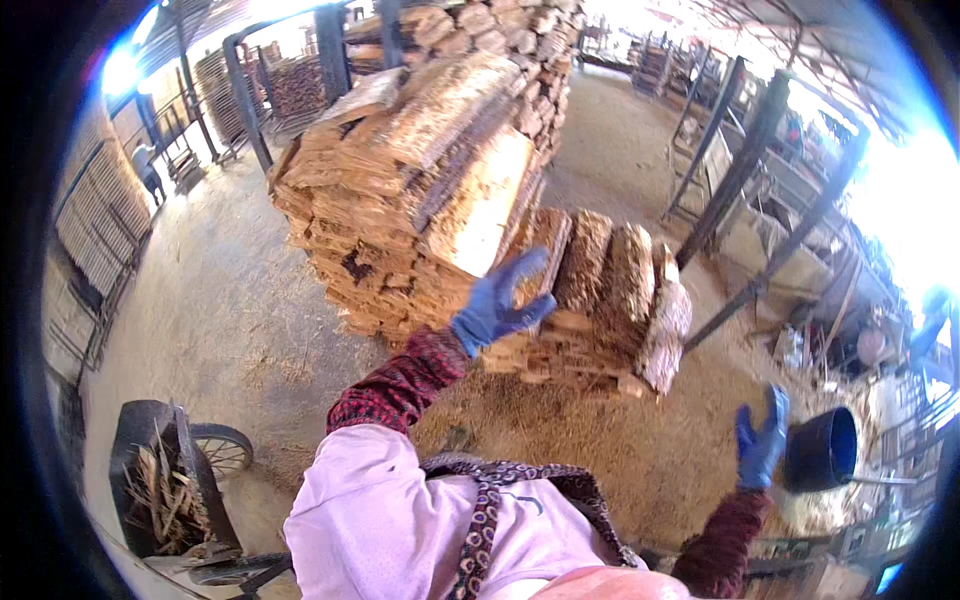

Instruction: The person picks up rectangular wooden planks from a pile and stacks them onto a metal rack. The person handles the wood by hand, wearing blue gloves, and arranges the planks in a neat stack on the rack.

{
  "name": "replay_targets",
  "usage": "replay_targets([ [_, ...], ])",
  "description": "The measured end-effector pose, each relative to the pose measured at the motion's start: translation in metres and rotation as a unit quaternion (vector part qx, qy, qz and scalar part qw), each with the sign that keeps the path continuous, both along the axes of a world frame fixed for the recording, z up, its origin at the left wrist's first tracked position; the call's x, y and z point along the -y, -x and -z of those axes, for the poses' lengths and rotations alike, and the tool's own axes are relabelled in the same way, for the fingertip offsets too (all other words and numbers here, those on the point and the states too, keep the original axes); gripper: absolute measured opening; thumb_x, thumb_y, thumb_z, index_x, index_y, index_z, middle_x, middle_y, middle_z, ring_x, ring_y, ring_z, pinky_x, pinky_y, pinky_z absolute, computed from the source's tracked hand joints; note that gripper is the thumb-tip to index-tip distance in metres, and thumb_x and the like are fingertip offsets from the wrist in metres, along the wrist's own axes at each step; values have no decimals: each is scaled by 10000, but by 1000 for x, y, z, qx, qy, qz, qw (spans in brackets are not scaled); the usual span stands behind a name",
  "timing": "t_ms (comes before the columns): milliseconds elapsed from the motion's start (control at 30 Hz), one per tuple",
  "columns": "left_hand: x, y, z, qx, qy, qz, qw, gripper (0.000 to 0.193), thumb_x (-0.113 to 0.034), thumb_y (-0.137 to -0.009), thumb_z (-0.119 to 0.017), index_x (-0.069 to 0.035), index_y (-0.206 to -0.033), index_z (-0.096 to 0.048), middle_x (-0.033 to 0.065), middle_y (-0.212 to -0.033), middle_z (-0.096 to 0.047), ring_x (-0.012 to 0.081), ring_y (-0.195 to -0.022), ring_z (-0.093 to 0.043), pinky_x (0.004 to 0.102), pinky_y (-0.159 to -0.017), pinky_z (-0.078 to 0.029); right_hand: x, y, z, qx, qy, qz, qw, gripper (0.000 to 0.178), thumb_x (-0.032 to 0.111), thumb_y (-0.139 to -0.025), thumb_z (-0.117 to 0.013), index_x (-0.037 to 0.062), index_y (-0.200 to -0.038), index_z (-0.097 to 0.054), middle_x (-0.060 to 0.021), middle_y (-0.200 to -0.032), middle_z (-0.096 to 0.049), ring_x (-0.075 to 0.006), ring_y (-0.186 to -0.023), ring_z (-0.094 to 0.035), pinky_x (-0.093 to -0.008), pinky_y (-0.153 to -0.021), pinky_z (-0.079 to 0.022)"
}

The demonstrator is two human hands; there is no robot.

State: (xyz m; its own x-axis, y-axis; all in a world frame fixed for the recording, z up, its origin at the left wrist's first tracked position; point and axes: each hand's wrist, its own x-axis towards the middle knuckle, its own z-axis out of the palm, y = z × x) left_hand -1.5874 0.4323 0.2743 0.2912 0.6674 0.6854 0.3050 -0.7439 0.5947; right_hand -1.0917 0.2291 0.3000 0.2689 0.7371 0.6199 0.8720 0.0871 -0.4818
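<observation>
My left hand (503,305), in a blue glove, reaches forward with fingers spread and holds nothing. It is in front of a stack of split logs (370,220); I cannot tell whether it touches the wood. Long, rough pieces (440,115) lie across the taller part of the stack. To its right is a lower row of logs (628,272), ending in a pale log (667,335) at the edge. Off to the right, my right hand (762,438), also blue-gloved, is raised with fingers apart and nothing in it. It is nearest to a dark bucket (820,450).
A cart (150,480) holding wood scraps stands at the lower left beside a spoked wheel (222,450). Dark metal posts (740,160) rise on the right, one slanting near the low row. More stacked wood stands behind. A distant person (148,170) is at the far left.
</observation>
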Motion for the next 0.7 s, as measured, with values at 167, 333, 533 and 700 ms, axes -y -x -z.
replay_targets([
  [167, -26, 163, -83, -67, -292, -415, 859, 724, -346, -886, -791, 4, -1465, -531, 216, -1476, -562, 388, -1354, -547, 469, -1123, -437, -198, 247, -56, -239, 178, -446, 844, 583, 271, -1000, -660, 36, -1501, -477, -146, -1492, -554, -269, -1355, -545, -403, -1135, -428],
  [333, -100, 259, -92, 18, -224, -393, 892, 770, -360, -849, -822, 6, -1460, -529, 220, -1457, -576, 369, -1341, -563, 467, -1109, -455, -403, 428, -64, -523, 341, -546, 559, 599, 476, -1038, -592, 91, -1487, -495, -127, -1353, -653, -261, -1213, -642, -413, -1023, -511],
  [533, -90, 267, -122, -86, -190, -267, 941, 777, -379, -832, -829, -14, -1451, -532, 231, -1364, -634, 396, -1204, -650, 456, -1029, -516, -478, 566, -87, -625, 288, -510, 516, 583, 513, -977, -665, 37, -1312, -630, -133, -1142, -739, -286, -1003, -729, -439, -952, -589],
  [700, -82, 226, -83, 21, -33, -6, 999, 724, -307, -916, -766, -17, -1509, -469, 188, -1419, -606, 305, -1281, -611, 426, -1093, -480, -450, 492, -100, -583, 338, -479, 563, 484, 386, -1024, -629, 16, -1335, -624, -135, -1182, -732, -252, -1004, -731, -389, -949, -585],
])
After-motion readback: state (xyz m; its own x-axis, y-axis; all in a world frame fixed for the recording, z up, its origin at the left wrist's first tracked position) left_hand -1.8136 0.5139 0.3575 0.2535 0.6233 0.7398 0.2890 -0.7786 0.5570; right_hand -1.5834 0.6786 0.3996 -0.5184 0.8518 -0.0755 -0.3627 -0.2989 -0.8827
